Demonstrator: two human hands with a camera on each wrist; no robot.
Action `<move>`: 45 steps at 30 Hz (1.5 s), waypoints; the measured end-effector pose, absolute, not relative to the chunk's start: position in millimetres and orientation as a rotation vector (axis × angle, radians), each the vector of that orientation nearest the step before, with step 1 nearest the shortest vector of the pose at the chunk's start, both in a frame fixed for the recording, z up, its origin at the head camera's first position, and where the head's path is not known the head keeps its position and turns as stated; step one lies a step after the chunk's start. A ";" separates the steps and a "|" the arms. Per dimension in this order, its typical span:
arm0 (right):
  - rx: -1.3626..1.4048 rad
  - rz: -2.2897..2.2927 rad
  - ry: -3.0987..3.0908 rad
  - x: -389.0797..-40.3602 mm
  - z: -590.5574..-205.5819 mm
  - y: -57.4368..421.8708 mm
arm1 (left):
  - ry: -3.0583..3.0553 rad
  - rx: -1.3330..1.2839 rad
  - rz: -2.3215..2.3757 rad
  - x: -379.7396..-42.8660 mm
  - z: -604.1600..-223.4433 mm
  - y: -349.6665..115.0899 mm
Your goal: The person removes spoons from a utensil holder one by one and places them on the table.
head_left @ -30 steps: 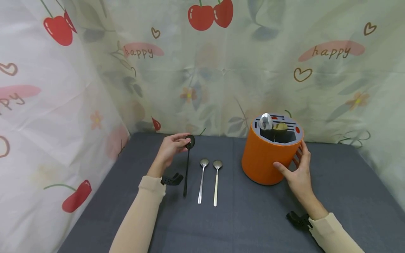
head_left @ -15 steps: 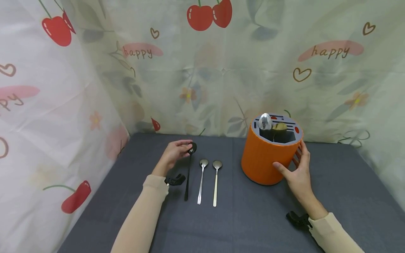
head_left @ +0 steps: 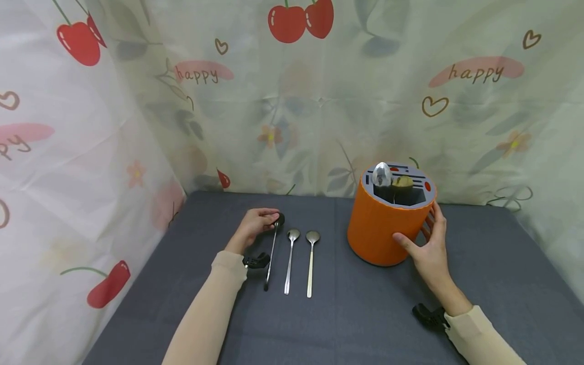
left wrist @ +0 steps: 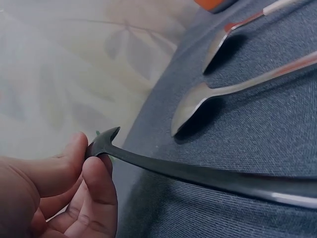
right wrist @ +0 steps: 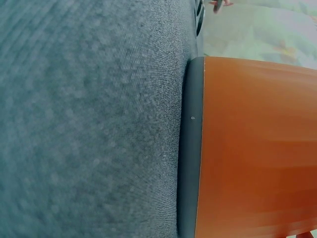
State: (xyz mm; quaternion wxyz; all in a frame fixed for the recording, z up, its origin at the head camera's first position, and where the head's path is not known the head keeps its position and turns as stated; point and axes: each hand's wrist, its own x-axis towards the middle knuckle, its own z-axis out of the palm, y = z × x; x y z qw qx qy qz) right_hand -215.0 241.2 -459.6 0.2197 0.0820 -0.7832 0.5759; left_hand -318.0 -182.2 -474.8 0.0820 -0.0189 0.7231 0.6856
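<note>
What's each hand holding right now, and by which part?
The left hand pinches the black spoon by its bowl end. The right hand holds the orange container around its right side, with the thumb on the near face.

Smooth, glossy black spoon (left wrist: 198, 174), shiny metal silver spoons (left wrist: 192, 106), satin-smooth orange holder (right wrist: 257, 148), matt, rough-woven grey cloth (right wrist: 89, 124).

Soft, even light fills the head view. In the dimmer left-wrist view, the curtain (left wrist: 64, 64) blurs at ten o'clock and the black spoon (left wrist: 208, 182) glints at four; right-wrist, the cloth (right wrist: 74, 129) blurs at nine.
</note>
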 end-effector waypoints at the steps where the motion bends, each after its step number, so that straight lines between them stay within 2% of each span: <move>1: 0.225 1.593 -2.166 -215.1 -459.8 241.2 | 2.161 -0.060 2.047 -317.7 -475.0 -181.9; 26: 0.241 1.602 -2.160 -215.0 -458.4 240.0 | 2.341 -0.208 1.918 -310.9 -480.8 -170.2; 45: 0.229 1.602 -2.160 -215.4 -458.8 240.1 | 2.653 -0.159 1.603 -311.5 -482.5 -170.8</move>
